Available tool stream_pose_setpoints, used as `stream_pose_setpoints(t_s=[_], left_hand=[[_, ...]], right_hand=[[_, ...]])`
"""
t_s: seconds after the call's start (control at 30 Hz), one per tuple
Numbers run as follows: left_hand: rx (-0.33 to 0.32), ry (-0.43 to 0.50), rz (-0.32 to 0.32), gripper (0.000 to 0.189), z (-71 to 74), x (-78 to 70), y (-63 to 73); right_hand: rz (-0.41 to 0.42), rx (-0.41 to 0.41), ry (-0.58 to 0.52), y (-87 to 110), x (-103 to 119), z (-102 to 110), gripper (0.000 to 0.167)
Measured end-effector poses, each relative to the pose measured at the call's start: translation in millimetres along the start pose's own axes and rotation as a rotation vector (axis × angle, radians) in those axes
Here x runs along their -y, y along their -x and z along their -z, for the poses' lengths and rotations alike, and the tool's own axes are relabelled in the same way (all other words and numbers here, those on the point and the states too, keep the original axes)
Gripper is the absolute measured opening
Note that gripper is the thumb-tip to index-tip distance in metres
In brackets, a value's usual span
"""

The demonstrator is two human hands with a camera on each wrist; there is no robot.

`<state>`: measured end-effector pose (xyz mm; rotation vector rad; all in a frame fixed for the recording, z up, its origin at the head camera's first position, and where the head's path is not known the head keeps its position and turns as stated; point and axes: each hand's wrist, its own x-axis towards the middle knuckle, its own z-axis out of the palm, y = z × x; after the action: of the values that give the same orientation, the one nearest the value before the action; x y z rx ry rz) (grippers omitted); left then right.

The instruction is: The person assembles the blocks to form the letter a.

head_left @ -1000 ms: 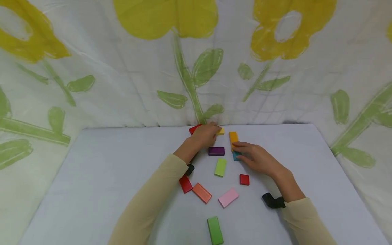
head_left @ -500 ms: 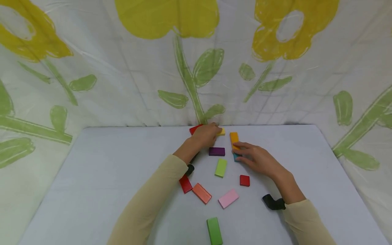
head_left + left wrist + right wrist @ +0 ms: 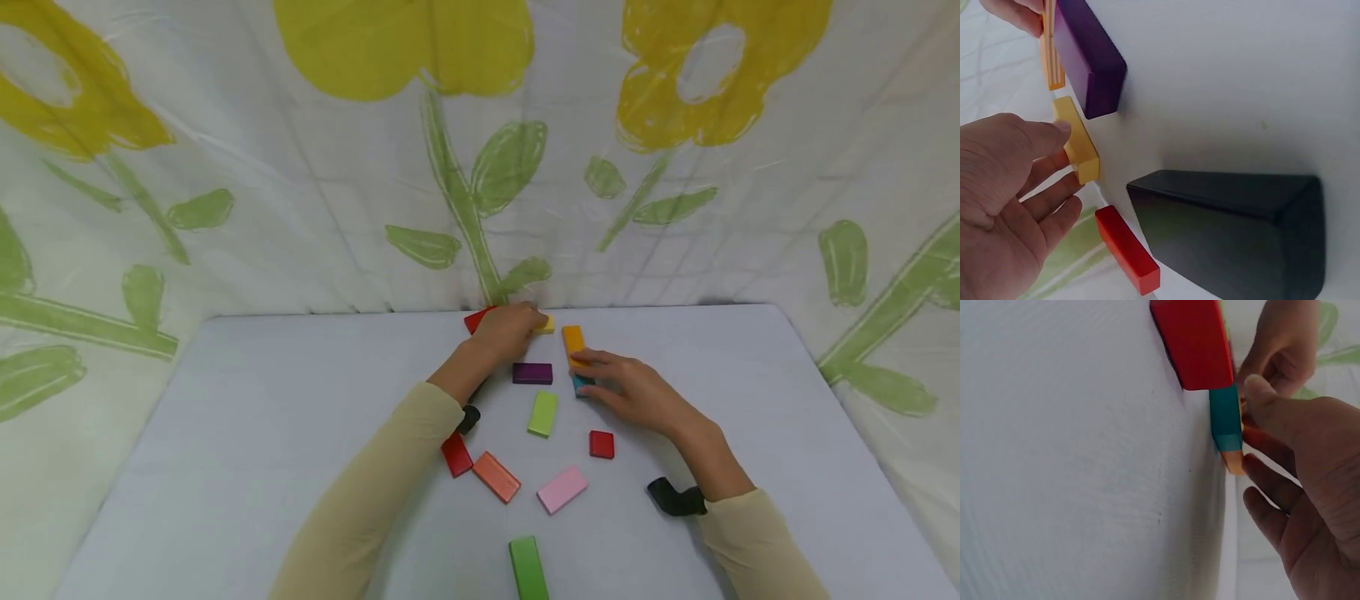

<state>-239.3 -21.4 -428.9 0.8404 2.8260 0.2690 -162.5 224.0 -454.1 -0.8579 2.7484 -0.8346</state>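
My left hand [image 3: 504, 333] pinches a yellow block [image 3: 1080, 140] at the table's far edge, thumb on top and fingers behind. Beside it, a red block [image 3: 1125, 249] lies by my curled fingers. To the right, my right hand [image 3: 633, 392] has thumb and fingers about a teal block [image 3: 1225, 415], which lies end to end with an orange block [image 3: 572, 337]. The fingertips also reach the orange block's side; the exact contact is partly hidden. A purple block [image 3: 532, 373] lies between the hands, with a lime green block [image 3: 542, 414] nearer me.
Nearer me on the white table [image 3: 285, 417] lie a small red block [image 3: 602, 444], a pink block [image 3: 562, 489], an orange-red block [image 3: 497, 477], another red block [image 3: 457, 456] partly under the left sleeve, and a green block [image 3: 528, 567]. A flower-printed curtain [image 3: 322, 208] hangs behind.
Both hands stay nearly where they were, and the blocks keep their places. Only a slight shift of the head view shows.
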Motion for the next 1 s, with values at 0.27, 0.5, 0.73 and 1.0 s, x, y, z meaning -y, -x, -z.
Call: stream_pose_setpoints(t_s=[0.27,0.5,0.73,1.0], left_hand=[[-0.01,0.026,0.032,0.026,-0.1,-3.7,-4.7],[0.008,-0.004,0.031,0.03,-2.9,-4.8,-8.1],[-0.008,-0.013,0.043,0.028,-5.6,-3.6,-11.8],[-0.016,0.0,0.035,0.032,-6.0,-4.0,-11.8]], right_hand=[[0.039,-0.038,0.04,-0.2,-3,-2,0.039],[0.082,-0.009,0.026,-0.3,-3,-4,0.042],[0.087,-0.004,0.006,-0.7,-3,-4,0.041],[0.079,-0.006,0.009,-1.4,-4,-4,0.04]])
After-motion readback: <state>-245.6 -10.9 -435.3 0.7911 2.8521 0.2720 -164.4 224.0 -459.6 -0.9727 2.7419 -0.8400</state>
